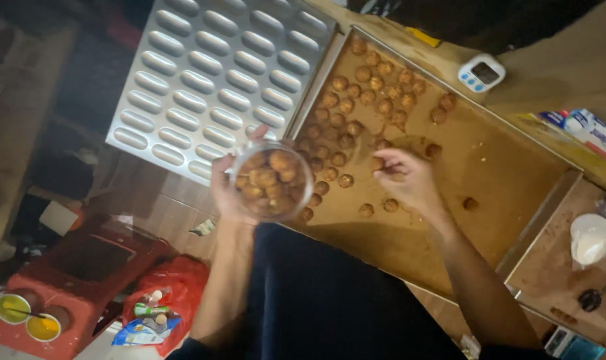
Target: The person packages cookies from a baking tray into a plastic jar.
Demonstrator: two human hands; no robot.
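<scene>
1. Nearest the camera: dark-clothed lap (330, 300), bottom centre, with both forearms reaching up out of it.
2. Left hand (228, 190) holds a clear jar (272, 180), fingers wrapped round its far side and clamped on it. The jar is tilted, mouth toward the camera.
3. Jar is roughly full of brown balls. It sits over the near-left edge of the tray (510, 173), just beside the mould pan.
4. Right hand (403, 177) is over the tray, fingers pinched together on one ball (377, 163) at their tips.
5. Tray is big, rectangular and lined with brown paper. It lies at an angle on the bench (570, 73).
6. Loose balls (376, 83) cluster in the tray's upper-left part, tight rows toward the far corner, thinner toward the hands. A few strays lie near the right hand, one of them (470, 203) off on its own to the right.
7. Right half of the tray is bare paper.
8. Mould pan (216, 73), metal with rows of oblong wells, lies left of the tray, edges touching or nearly so; can't tell which.
9. White timer (482, 73) sits on the bench past the tray's far edge.
10. White cup (590, 239) sits on a lower brown surface right of the tray.
11. Red stool (83, 267) on the floor at lower left, two small bowls of yellow liquid (28, 318) at its near end.
12. Red bag (166, 300) with small packets lies beside the stool.
</scene>
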